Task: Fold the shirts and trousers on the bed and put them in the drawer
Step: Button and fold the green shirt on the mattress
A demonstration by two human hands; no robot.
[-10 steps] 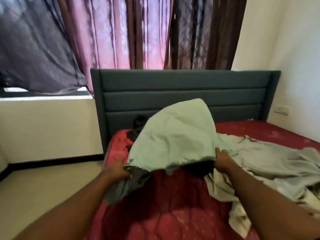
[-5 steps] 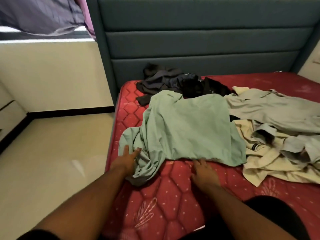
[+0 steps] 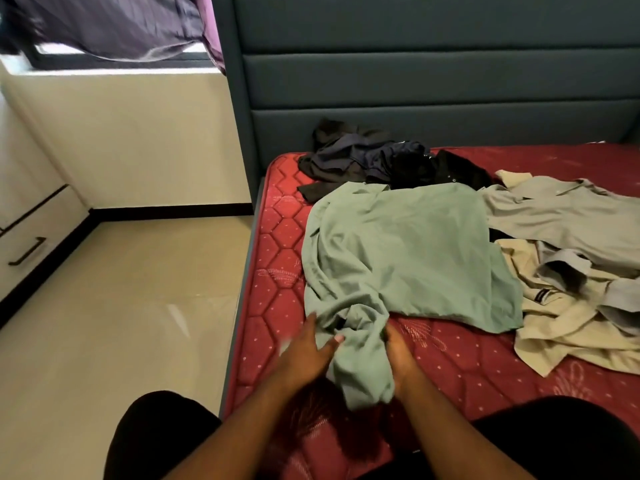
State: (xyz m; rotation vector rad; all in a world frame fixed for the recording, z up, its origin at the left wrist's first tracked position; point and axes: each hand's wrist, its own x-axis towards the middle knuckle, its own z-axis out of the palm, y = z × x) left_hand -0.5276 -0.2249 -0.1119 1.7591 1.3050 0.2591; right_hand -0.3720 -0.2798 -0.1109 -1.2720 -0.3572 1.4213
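While two hands flank one green shirt (image 3: 401,251), three garment heaps beside.

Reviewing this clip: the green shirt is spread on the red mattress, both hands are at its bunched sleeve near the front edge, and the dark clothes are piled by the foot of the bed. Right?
Not quite. In the head view the dark clothes are piled against the headboard, not the foot. The rest holds: the green shirt lies on the red mattress, with the left hand and right hand at its bunched sleeve.

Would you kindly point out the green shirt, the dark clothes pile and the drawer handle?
green shirt (image 3: 401,251), head view, on its flat middle panel.
dark clothes pile (image 3: 374,161), head view, on the navy garment.
drawer handle (image 3: 27,251), head view, mid-bar.
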